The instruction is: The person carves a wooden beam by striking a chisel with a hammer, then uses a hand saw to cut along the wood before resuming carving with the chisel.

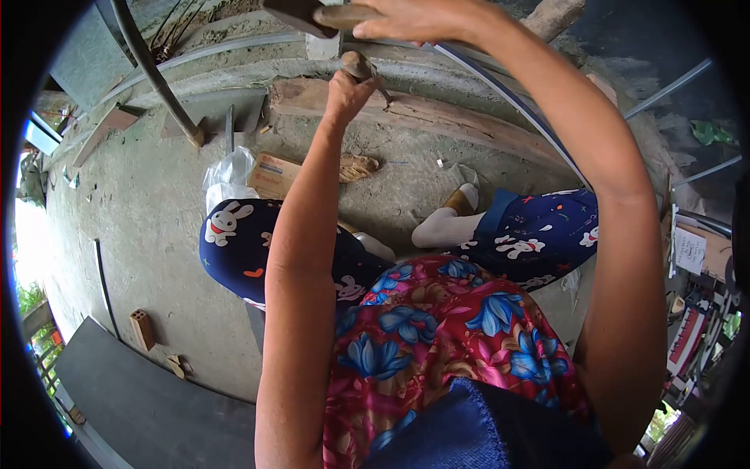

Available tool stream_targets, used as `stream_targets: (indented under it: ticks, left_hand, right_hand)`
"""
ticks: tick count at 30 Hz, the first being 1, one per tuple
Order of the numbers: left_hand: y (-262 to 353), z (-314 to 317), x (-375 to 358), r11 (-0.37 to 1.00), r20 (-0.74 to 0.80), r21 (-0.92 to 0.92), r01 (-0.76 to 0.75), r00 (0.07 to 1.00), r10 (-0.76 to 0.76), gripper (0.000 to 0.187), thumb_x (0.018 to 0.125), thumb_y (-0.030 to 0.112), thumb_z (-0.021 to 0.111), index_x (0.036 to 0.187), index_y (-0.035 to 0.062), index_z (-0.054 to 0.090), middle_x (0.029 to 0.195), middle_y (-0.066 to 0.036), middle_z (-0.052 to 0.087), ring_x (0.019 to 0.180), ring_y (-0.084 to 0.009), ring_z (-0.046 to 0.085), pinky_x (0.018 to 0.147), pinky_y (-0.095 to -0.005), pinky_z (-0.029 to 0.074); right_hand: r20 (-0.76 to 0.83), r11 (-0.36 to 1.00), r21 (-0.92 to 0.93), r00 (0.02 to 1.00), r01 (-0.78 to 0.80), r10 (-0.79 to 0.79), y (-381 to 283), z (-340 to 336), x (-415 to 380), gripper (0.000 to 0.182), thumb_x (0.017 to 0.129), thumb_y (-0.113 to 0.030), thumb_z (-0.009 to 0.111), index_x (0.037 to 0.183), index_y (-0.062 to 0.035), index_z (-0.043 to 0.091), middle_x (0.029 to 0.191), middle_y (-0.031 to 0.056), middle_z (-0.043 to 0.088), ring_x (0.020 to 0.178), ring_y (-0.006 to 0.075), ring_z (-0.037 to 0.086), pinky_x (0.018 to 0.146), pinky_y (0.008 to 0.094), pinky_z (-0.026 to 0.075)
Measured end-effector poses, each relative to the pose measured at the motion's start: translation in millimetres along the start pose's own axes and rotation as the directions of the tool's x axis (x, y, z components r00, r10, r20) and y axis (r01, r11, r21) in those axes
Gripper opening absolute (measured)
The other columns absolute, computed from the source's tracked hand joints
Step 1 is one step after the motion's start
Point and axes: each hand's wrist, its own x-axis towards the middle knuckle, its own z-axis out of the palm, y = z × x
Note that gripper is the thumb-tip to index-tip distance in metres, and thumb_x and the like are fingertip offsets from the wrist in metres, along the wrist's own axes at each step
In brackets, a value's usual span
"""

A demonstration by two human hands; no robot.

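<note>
At the top of the view my right hand (pixel 414 19) is closed around the wooden handle of a hammer (pixel 301 14), whose dark, blocky head is partly cut off by the frame edge. Lower and to the left, my left hand (pixel 351 95) grips a wooden-handled tool (pixel 355 64), its rounded butt pointing up toward the hammer. A thin, dark metal part shows beside my left fingers, close over a long wooden beam (pixel 453 121). Most of this tool is hidden by my hand, so I cannot tell its exact kind. The hammer head is raised, apart from the butt.
A cardboard box (pixel 273 177), a clear plastic bag (pixel 228 178) and a brown glove-like item (pixel 358 166) lie near my feet. A pole (pixel 160 82) leans at left. Farther left are a brick (pixel 142 330) and a dark panel (pixel 148 399). Metal bars cross at right.
</note>
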Motion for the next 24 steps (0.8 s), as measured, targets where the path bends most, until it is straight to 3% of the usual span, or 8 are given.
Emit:
stream_targets:
  ticks: [2, 7, 10, 13, 20, 21, 22, 24]
  left_hand:
    - [-2.4, -2.2, 3.2, 0.999, 0.055, -0.046, 0.013, 0.998, -0.01, 0.031, 0.076, 0.018, 0.073, 0.098, -0.0006, 0.063, 0.086, -0.006, 0.067, 0.076, -0.0154, 0.058, 0.073, -0.0307, 0.048]
    - [6.6, 3.3, -0.1, 0.999, 0.004, 0.022, -0.044, 0.999, 0.044, 0.03, 0.072, 0.022, 0.075, 0.088, -0.0011, 0.064, 0.081, -0.013, 0.068, 0.073, -0.0201, 0.063, 0.071, -0.0344, 0.05]
    - [6.5, 5.1, -1.4, 0.999, 0.028, 0.049, -0.009, 1.0, 0.008, 0.03, 0.073, 0.023, 0.074, 0.088, -0.0014, 0.065, 0.081, -0.014, 0.069, 0.074, -0.0205, 0.063, 0.071, -0.0345, 0.05]
    - [-17.8, 2.3, 6.3, 1.0, 0.01, -0.008, 0.024, 1.0, -0.024, 0.031, 0.073, 0.024, 0.075, 0.088, -0.0008, 0.066, 0.082, -0.014, 0.069, 0.075, -0.0205, 0.064, 0.072, -0.0344, 0.05]
    - [-4.6, 1.8, 8.7, 0.999, 0.047, 0.033, 0.039, 0.998, -0.041, 0.032, 0.073, 0.026, 0.076, 0.088, -0.0008, 0.066, 0.082, -0.014, 0.069, 0.076, -0.0222, 0.065, 0.072, -0.035, 0.05]
    - [-3.2, 1.8, 7.7, 0.998, 0.047, 0.05, 0.033, 0.998, -0.035, 0.032, 0.073, 0.025, 0.075, 0.088, -0.0008, 0.066, 0.082, -0.014, 0.069, 0.076, -0.0223, 0.064, 0.072, -0.035, 0.05]
    - [-2.8, 1.2, 6.8, 0.997, 0.05, 0.077, 0.004, 0.999, -0.008, 0.031, 0.073, 0.025, 0.075, 0.089, -0.0005, 0.065, 0.082, -0.014, 0.069, 0.076, -0.0224, 0.064, 0.072, -0.0349, 0.05]
    - [-1.7, 3.1, 3.9, 0.99, 0.076, 0.128, -0.066, 0.995, 0.056, 0.031, 0.073, 0.024, 0.075, 0.09, 0.0002, 0.065, 0.082, -0.015, 0.068, 0.076, -0.0228, 0.064, 0.073, -0.0346, 0.05]
  right_hand:
    - [0.2, 0.927, -0.01, 0.907, -0.375, 0.369, -59.1, -44.8, -0.4, 0.034, 0.09, -0.024, 0.058, 0.102, 0.0082, 0.055, 0.078, 0.0211, 0.062, 0.071, 0.0282, 0.061, 0.061, 0.0404, 0.047]
    - [0.369, 0.838, -0.228, 0.752, -0.496, 0.546, -34.3, -12.1, -12.9, 0.04, 0.09, -0.028, 0.056, 0.105, 0.0092, 0.055, 0.085, 0.0269, 0.061, 0.076, 0.0318, 0.063, 0.064, 0.0417, 0.048]
    - [0.279, 0.927, -0.33, 0.92, -0.178, 0.276, -6.4, 0.9, -23.1, 0.04, 0.089, -0.028, 0.058, 0.107, 0.008, 0.055, 0.088, 0.0269, 0.062, 0.079, 0.0322, 0.063, 0.066, 0.0428, 0.048]
    - [0.254, 0.893, -0.168, 0.857, -0.417, 0.448, -28.4, -28.4, -30.4, 0.04, 0.088, -0.029, 0.058, 0.107, 0.0065, 0.055, 0.088, 0.0258, 0.062, 0.079, 0.0316, 0.063, 0.066, 0.0427, 0.048]
    - [-0.015, 0.886, 0.003, 0.886, -0.463, 0.463, -63.0, -37.7, -29.7, 0.038, 0.09, -0.03, 0.058, 0.103, 0.0051, 0.054, 0.082, 0.02, 0.062, 0.073, 0.0266, 0.062, 0.063, 0.039, 0.047]
    - [-0.411, 0.962, -0.266, 0.896, 0.056, -0.165, 4.3, 19.6, -26.6, 0.033, 0.091, -0.031, 0.053, 0.109, -0.0035, 0.061, 0.067, 0.0119, 0.061, 0.052, 0.0196, 0.059, 0.046, 0.0336, 0.05]
    - [0.044, 0.929, -0.149, 0.936, -0.34, 0.349, -31.5, -0.3, -38.1, 0.038, 0.09, -0.034, 0.055, 0.111, -0.0021, 0.059, 0.08, 0.0162, 0.064, 0.067, 0.0203, 0.064, 0.054, 0.0346, 0.053]
    - [0.141, 0.787, -0.02, 0.777, -0.617, 0.613, -26.7, 9.1, -41.2, 0.036, 0.091, -0.035, 0.055, 0.103, -0.0013, 0.054, 0.06, 0.0097, 0.056, 0.048, 0.0176, 0.055, 0.046, 0.0362, 0.046]
